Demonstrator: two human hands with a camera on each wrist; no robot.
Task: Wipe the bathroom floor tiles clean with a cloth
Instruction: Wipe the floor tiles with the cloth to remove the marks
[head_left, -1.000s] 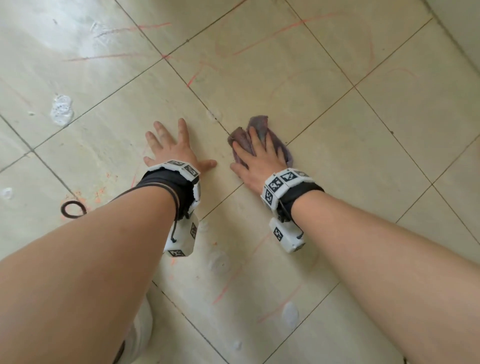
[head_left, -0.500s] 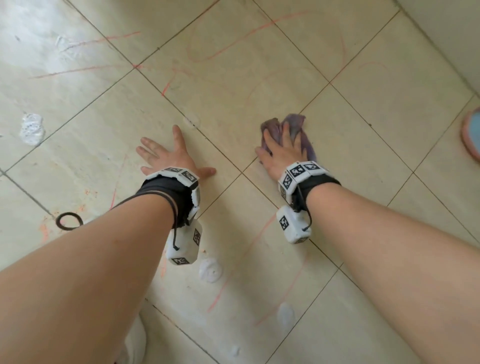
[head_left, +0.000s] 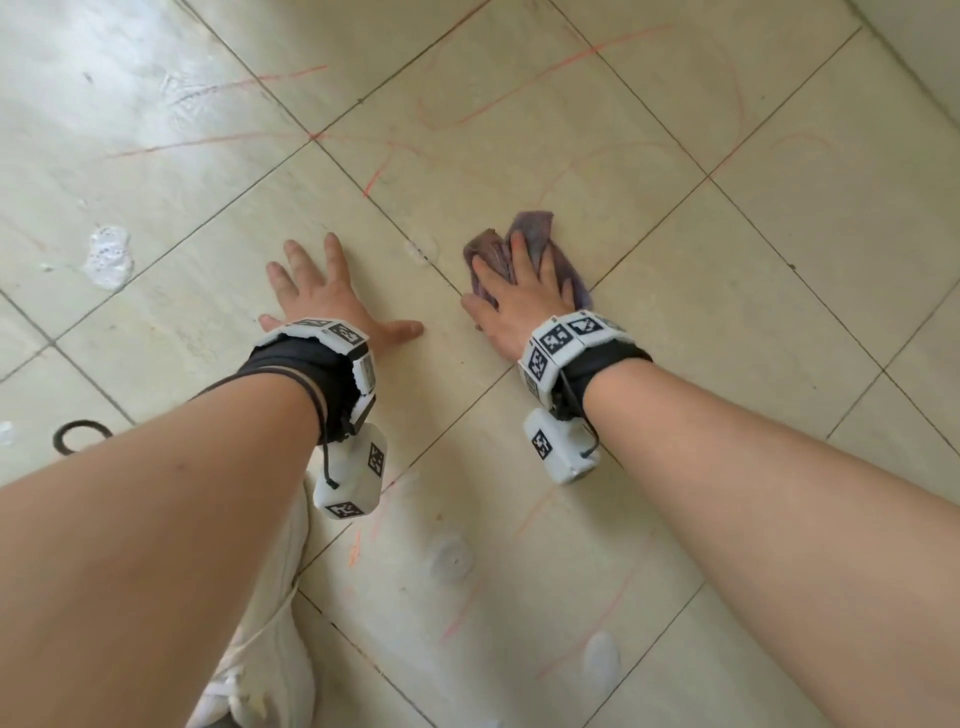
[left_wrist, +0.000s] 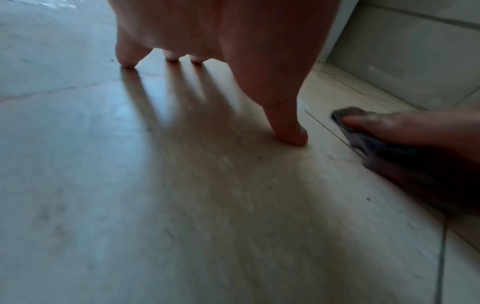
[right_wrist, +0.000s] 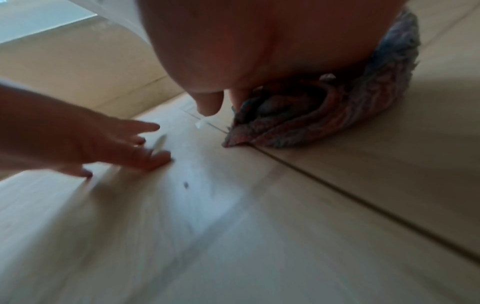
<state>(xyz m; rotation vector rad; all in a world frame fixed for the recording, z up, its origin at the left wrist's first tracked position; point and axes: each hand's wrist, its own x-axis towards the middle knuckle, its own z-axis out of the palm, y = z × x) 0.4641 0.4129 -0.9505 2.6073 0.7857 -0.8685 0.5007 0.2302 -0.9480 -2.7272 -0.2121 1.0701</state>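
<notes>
A crumpled purple-grey cloth (head_left: 535, 228) lies on the beige floor tiles (head_left: 727, 291), near a crossing of grout lines. My right hand (head_left: 519, 291) lies flat on top of it with straight fingers and presses it down; in the right wrist view the cloth (right_wrist: 324, 115) bunches under the palm. My left hand (head_left: 322, 291) is spread flat on the bare tile to the left, fingers apart, holding nothing. In the left wrist view its fingertips (left_wrist: 291, 135) touch the tile, and the cloth (left_wrist: 363, 139) shows at the right under the other hand.
Red scribble lines (head_left: 519, 98) cross the tiles ahead and near my arms. White foam blobs (head_left: 106, 254) lie at the left and lower down (head_left: 600, 660). A black ring (head_left: 78, 436) lies at the left edge. A white shoe (head_left: 254, 691) is below; a wall (left_wrist: 405, 51) stands at the right.
The right hand slid the cloth to the right across the grout line, then back to the left a little. The left hand has stayed planted on the tile.
</notes>
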